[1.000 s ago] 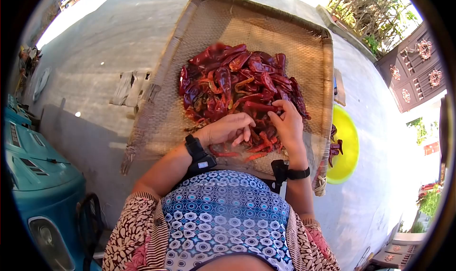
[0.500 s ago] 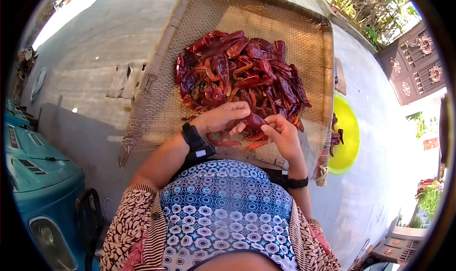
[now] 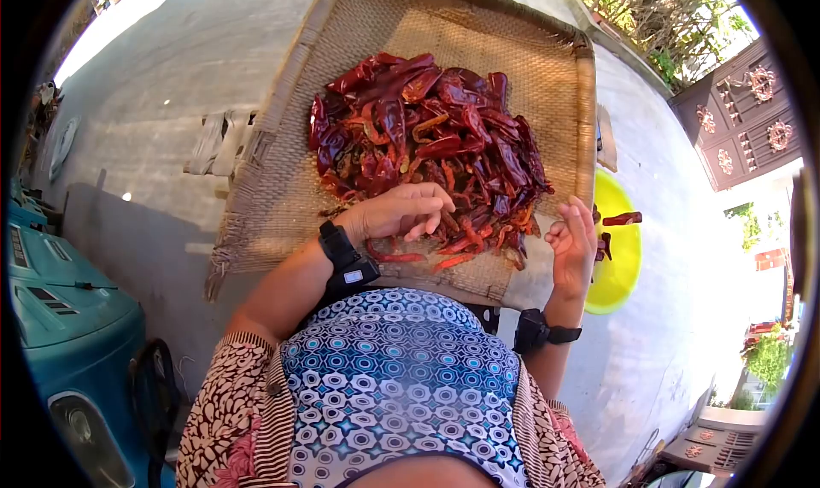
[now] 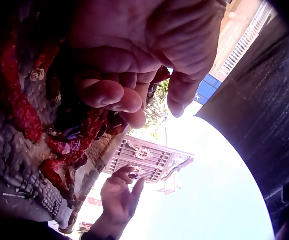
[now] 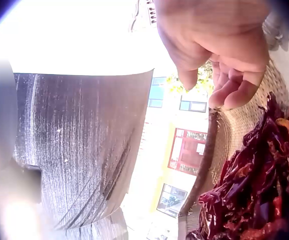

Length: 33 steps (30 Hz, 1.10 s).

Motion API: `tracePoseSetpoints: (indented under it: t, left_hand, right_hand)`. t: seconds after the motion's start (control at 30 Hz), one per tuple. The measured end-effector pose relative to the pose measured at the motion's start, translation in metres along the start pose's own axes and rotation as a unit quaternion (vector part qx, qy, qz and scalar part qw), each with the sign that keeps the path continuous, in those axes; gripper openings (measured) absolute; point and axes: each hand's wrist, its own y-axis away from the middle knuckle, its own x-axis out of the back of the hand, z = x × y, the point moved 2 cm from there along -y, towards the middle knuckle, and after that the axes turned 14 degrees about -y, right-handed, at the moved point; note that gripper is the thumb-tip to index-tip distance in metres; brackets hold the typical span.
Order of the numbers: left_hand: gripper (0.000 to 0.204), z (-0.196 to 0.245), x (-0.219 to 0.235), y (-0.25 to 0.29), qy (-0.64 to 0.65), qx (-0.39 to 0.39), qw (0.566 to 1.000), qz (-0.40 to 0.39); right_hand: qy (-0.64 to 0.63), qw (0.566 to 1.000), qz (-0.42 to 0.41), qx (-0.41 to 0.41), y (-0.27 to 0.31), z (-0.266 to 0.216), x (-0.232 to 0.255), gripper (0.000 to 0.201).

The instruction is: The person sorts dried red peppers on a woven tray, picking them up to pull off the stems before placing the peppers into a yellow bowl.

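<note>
Your left hand (image 3: 401, 213) rests on the near edge of the dried red chili pile (image 3: 427, 146) on the woven bamboo tray (image 3: 282, 180), fingers curled down into the chilies; can't tell if they pinch one. Your right hand (image 3: 572, 244) is raised off the tray's right rim, fingers loosely apart, holding nothing. One chili (image 3: 622, 219) hangs mid-air over the yellow bowl (image 3: 619, 274), just beside that hand.

place: outdoor house yard | ground: sunlit bare concrete (image 3: 171, 78) | woven drying tray (image 3: 282, 189) spread with red dried chilies (image 3: 427, 138) | carved wooden door (image 3: 743, 120) at the right edge | shrubs (image 3: 658, 18) beyond the tray's far right corner | teal machine (image 3: 60, 317) at left
</note>
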Motion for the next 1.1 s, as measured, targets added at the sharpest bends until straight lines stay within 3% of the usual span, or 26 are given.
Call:
tracePoseSetpoints:
  t: [0.03, 0.13, 0.27, 0.37, 0.53, 0.6, 0.7, 0.77, 0.83, 0.9, 1.0, 1.1]
  left_hand:
    - [0.032, 0.000, 0.001, 0.000, 0.001, 0.000, 1.000, -0.001]
    - [0.030, -0.001, 0.002, 0.000, 0.000, 0.005, 1.000, -0.002]
    - [0.028, -0.001, 0.002, 0.000, 0.001, 0.020, 1.000, 0.000]
    - [0.027, 0.001, 0.000, 0.001, 0.015, 0.014, 1.000, 0.001]
    - [0.029, 0.001, 0.001, 0.001, 0.009, 0.017, 1.000, 0.005]
    - [0.030, 0.004, -0.001, 0.002, 0.002, 0.012, 1.000, 0.005]
    - [0.035, 0.005, -0.002, 0.003, -0.008, 0.013, 1.000, 0.020]
    - [0.039, 0.006, -0.003, 0.002, -0.005, 0.008, 1.000, 0.021]
    - [0.039, 0.007, -0.005, 0.004, 0.006, -0.001, 0.999, 0.038]
    - [0.035, 0.002, -0.001, 0.003, 0.026, 0.015, 0.999, 0.039]
    - [0.031, -0.002, 0.003, 0.003, 0.043, 0.035, 0.997, 0.053]
    - [0.031, 0.004, -0.002, 0.004, 0.049, 0.051, 0.994, 0.080]
  right_hand:
    - [0.104, 0.994, -0.021, -0.009, -0.001, 0.006, -0.011, 0.031]
    - [0.254, 0.966, -0.032, 0.040, -0.008, 0.024, -0.044, 0.036]
    - [0.502, 0.829, -0.069, 0.236, -0.043, 0.046, -0.043, 0.045]
    - [0.520, 0.838, -0.064, 0.152, -0.032, 0.036, -0.065, 0.047]
    - [0.434, 0.892, -0.028, 0.122, -0.026, 0.041, -0.054, 0.039]
    - [0.341, 0.936, -0.006, 0.089, -0.018, 0.040, -0.054, 0.035]
    - [0.052, 0.996, -0.057, 0.043, 0.006, 0.038, -0.069, 0.033]
    - [0.164, 0.977, -0.103, 0.085, 0.012, 0.055, -0.066, 0.032]
    - [0.297, 0.918, -0.220, 0.144, 0.026, 0.048, -0.082, 0.035]
    - [0.225, 0.934, -0.266, 0.078, 0.030, 0.060, -0.087, 0.035]
    - [0.249, 0.948, -0.198, -0.006, 0.027, 0.065, -0.084, 0.032]
    - [0.391, 0.892, -0.214, 0.076, 0.026, 0.060, -0.084, 0.027]
